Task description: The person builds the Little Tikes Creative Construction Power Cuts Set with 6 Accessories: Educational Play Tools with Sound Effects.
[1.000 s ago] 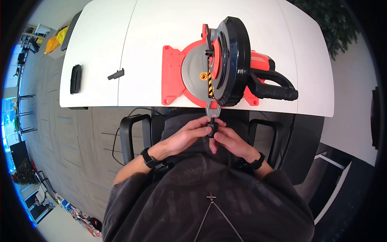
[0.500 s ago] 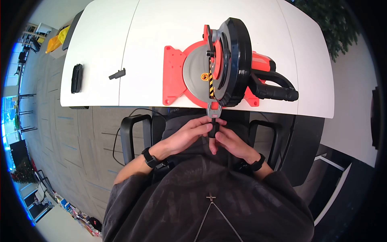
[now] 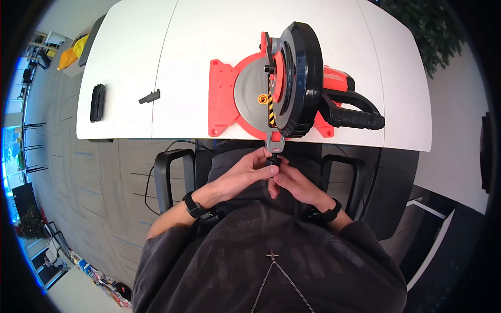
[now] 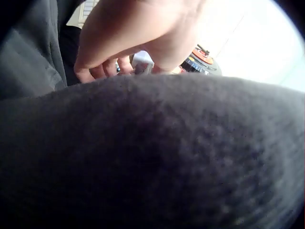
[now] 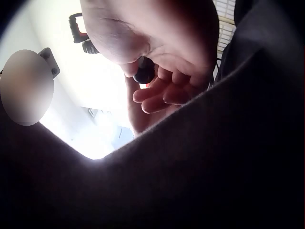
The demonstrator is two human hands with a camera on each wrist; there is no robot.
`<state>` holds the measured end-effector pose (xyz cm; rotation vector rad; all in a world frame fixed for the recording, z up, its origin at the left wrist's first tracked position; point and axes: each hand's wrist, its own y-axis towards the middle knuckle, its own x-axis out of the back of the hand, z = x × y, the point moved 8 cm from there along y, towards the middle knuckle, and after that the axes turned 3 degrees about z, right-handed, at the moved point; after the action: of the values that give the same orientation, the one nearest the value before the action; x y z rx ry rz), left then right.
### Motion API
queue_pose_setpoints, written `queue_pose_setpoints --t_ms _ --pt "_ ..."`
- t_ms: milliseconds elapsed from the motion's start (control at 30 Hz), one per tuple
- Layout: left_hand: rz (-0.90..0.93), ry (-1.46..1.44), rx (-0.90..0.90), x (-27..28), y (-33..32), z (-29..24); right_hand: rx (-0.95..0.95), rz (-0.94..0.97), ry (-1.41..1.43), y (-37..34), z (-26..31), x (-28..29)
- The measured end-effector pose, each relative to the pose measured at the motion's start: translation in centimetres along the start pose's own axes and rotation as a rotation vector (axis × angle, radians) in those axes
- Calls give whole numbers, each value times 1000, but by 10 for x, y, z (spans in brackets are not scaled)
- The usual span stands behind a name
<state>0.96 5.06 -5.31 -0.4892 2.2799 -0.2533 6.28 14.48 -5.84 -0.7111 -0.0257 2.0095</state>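
Black knob sits at the near end of the mitre saw, on a thin dark shaft poking out of the grey front arm, just past the near edge of the white table; L hand pinches it w/ thumb on top & fingers curled about it; R hand has it too, thumb & fingertips on the other side, its round end visible btwn them in the R wrist view; knob is prob. light, hard plastic, no give under a squeeze; surface looks fairly smooth, so dry fingertips may slip a bit; saw seems to carry the wt., so the hands need little force; best hold is prob. the rim, btwn thumb & index, in line w/ the shaft, b/c a sideways push could strain smth that thin; how freely it turns, can't tell; saw itself looks bulky, prob. heavier on the R side, where the black guard & rear handle sit; red base looks rigid, a safer spot to steady it.
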Motion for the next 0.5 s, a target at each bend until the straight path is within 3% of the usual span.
queue_pose_setpoints --t_ms 167,500 --pt "11 -157 -98 -11 -3 -13 -28 36 -27 -1 7 -5" --pt "45 82 39 -4 2 -8 36 -5 -77 -1 2 2"
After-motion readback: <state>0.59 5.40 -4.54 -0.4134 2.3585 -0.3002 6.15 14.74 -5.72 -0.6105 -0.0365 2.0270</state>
